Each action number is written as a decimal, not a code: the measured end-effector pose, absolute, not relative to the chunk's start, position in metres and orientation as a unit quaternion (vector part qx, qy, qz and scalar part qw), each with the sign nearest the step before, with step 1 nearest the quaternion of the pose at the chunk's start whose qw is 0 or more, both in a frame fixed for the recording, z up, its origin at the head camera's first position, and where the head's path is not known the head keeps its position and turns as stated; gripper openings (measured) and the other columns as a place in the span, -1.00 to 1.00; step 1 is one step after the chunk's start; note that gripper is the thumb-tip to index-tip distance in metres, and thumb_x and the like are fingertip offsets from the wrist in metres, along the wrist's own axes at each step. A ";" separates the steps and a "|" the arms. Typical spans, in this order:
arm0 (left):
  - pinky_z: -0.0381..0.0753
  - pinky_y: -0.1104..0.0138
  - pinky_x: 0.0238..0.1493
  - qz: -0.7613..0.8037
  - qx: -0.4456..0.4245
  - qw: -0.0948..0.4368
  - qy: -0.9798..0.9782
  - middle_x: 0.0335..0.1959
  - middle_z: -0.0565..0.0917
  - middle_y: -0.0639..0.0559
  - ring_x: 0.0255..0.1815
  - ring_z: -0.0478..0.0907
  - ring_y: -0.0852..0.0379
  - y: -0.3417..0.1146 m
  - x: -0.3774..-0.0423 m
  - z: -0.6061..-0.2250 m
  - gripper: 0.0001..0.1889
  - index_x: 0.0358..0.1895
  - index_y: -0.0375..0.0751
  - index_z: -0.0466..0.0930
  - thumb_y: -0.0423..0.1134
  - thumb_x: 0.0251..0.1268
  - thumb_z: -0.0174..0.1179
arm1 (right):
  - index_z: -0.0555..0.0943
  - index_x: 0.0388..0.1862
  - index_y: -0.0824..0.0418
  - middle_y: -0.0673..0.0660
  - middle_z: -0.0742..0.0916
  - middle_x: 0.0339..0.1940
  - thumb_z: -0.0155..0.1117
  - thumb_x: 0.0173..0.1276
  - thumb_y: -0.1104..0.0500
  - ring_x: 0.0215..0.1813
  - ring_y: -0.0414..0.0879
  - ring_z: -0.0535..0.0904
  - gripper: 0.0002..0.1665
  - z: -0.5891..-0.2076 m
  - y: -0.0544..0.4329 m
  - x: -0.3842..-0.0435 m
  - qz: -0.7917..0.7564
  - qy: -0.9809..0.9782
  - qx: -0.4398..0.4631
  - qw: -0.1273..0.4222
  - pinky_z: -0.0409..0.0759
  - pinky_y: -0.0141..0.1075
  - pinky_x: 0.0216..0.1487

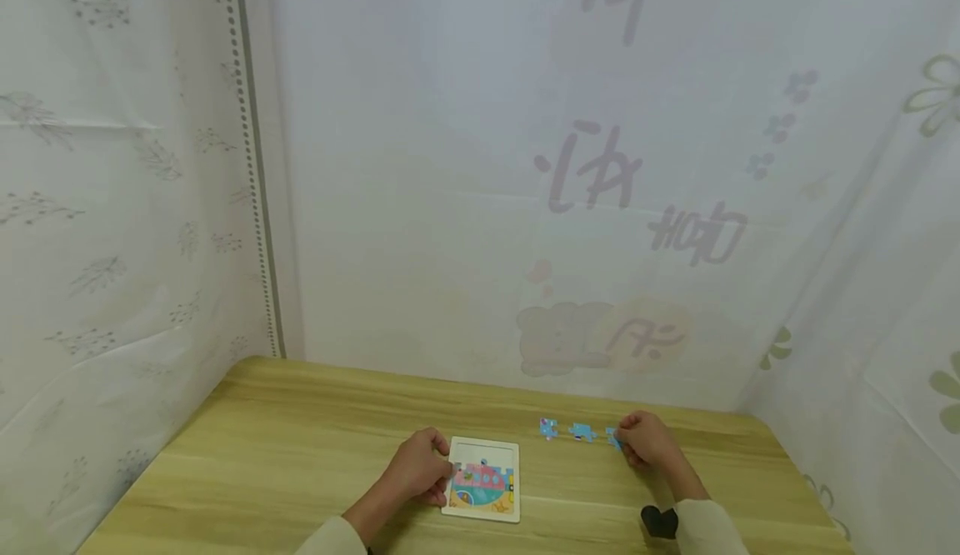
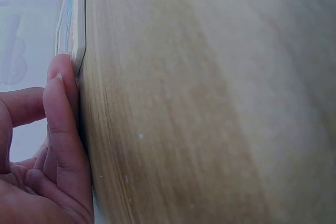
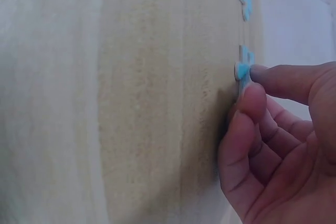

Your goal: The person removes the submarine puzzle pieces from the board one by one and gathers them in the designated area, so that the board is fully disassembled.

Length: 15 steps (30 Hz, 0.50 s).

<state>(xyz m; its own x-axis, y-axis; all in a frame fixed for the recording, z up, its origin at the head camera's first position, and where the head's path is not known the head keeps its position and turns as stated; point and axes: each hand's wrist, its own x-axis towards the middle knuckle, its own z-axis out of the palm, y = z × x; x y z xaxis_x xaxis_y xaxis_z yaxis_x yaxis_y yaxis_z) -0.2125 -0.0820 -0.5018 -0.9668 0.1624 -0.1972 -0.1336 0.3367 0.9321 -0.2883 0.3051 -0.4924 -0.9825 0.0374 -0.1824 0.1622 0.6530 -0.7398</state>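
Observation:
A square puzzle tray (image 1: pixel 480 517) with a pale rim lies on the table, its lower part filled with a pink and teal picture. My left hand (image 1: pixel 415 470) holds the tray by its left edge. In the left wrist view, fingertips (image 2: pixel 62 67) meet the tray's near corner. To the right, my right hand (image 1: pixel 647 438) pinches a light-blue puzzle piece (image 3: pixel 242 71) between thumb and finger, close over the tabletop. Fingers partly hide that piece. Left of it, two more blue pieces lie in a row: a middle piece (image 1: pixel 581 432) and a far-left piece (image 1: pixel 548 428).
The wood-grain table (image 1: pixel 322 430) is enclosed by a pale printed curtain (image 1: pixel 420 205) behind and at both sides. A black heart-shaped thing (image 1: pixel 659 522) shows beside the right sleeve (image 1: pixel 708 526).

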 end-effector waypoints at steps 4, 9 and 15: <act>0.61 0.36 -0.73 0.574 0.007 0.130 0.808 -0.72 0.56 -0.08 -0.83 0.51 0.22 -0.081 -0.213 -0.501 -0.78 -0.20 -0.35 0.42 -0.51 0.10 0.23 | 0.50 -0.07 0.40 0.12 0.56 -0.65 0.15 0.38 0.27 -0.70 -0.15 0.43 -0.77 -0.489 0.303 -0.286 -0.418 0.904 0.062 0.070 0.47 -0.37 -0.64; 0.62 0.35 -0.73 0.575 0.004 0.136 0.807 -0.71 0.56 -0.08 -0.83 0.52 0.21 -0.081 -0.213 -0.501 -0.78 -0.20 -0.35 0.42 -0.50 0.11 0.24 | 0.55 0.03 0.44 0.13 0.58 -0.67 0.09 0.42 0.25 -0.71 -0.14 0.48 -0.69 -0.480 0.291 -0.282 -0.428 0.900 0.052 0.062 0.52 -0.34 -0.65; 0.62 0.36 -0.73 0.576 0.002 0.136 0.806 -0.71 0.57 -0.08 -0.83 0.52 0.21 -0.081 -0.213 -0.502 -0.78 -0.20 -0.35 0.42 -0.50 0.11 0.24 | 0.57 0.06 0.42 0.15 0.60 -0.67 0.10 0.45 0.20 -0.73 -0.14 0.50 -0.66 -0.469 0.256 -0.275 -0.436 0.895 -0.023 0.086 0.59 -0.27 -0.65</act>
<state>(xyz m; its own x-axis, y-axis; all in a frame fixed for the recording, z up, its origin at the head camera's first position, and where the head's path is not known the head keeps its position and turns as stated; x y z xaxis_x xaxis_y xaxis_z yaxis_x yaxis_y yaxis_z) -0.2134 -0.0809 -0.5020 -0.9632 0.1594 -0.2162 -0.1531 0.3356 0.9295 -0.2748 0.2562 -0.4693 -0.9842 -0.1166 -0.1336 0.0333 0.6182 -0.7853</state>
